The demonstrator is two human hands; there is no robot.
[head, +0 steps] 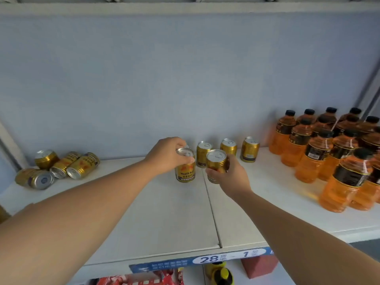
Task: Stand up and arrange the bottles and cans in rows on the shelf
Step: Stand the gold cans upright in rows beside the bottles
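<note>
My left hand grips the top of an upright gold can standing on the white shelf. My right hand holds a second gold can upright, just right of the first. Behind them three gold cans stand in a row by the back wall. Several gold cans lie on their sides in a heap at the far left. Orange bottles with black caps stand in rows on the right.
The blue back wall rises behind the shelf. A blue price strip runs along the front edge. Below it a lower shelf holds a red box and yellow items.
</note>
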